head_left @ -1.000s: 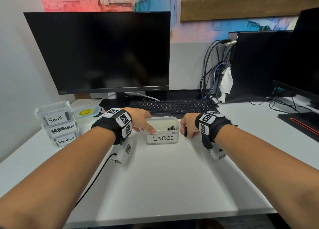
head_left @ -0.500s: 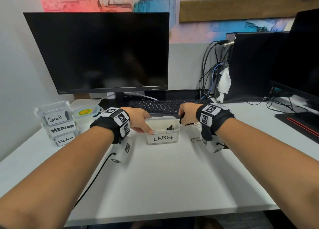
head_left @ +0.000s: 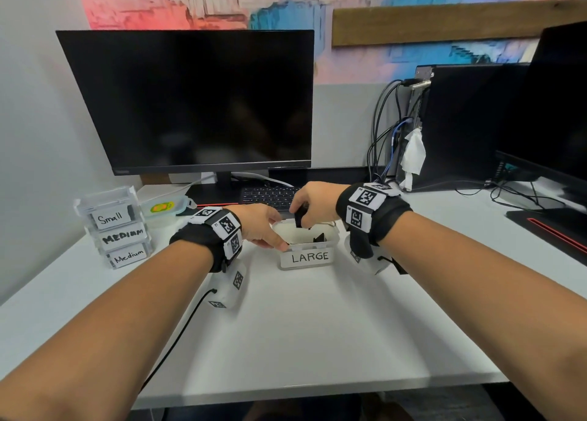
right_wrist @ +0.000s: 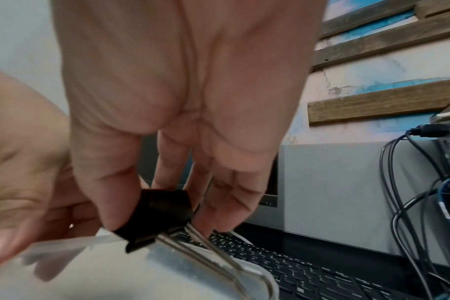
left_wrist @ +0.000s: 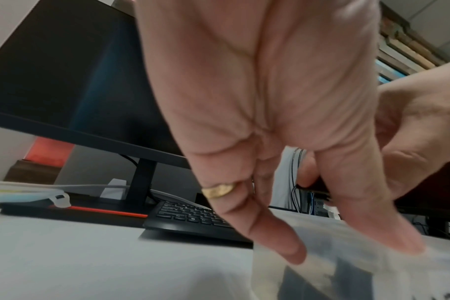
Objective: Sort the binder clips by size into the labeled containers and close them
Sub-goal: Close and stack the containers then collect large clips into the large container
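An open clear container labeled LARGE [head_left: 306, 257] stands mid-desk before the keyboard. My left hand [head_left: 279, 244] holds its front-left rim, thumb and a finger on either side of the wall [left_wrist: 347, 251]. My right hand [head_left: 303, 222] hovers over the container's opening and pinches a large black binder clip [head_left: 299, 219] between thumb and fingers. In the right wrist view the clip [right_wrist: 162, 213] points its silver handles [right_wrist: 219, 259] down toward the container. Another black clip [head_left: 319, 238] lies inside. At the left stands a closed stack labeled Small [head_left: 109, 219], MEDIUM [head_left: 122, 238] and Medium [head_left: 128, 257].
A black keyboard [head_left: 270, 195] and a monitor [head_left: 190, 103] sit right behind the container. A lidded tub with a yellow-green sticker [head_left: 162, 208] lies beside the stack. Cables [head_left: 384, 128] and a computer tower [head_left: 470, 125] stand at the back right.
My right hand lifted a binder clip from the desk to the right of the container and carried it left, over the opening. The left hand stayed on the rim.
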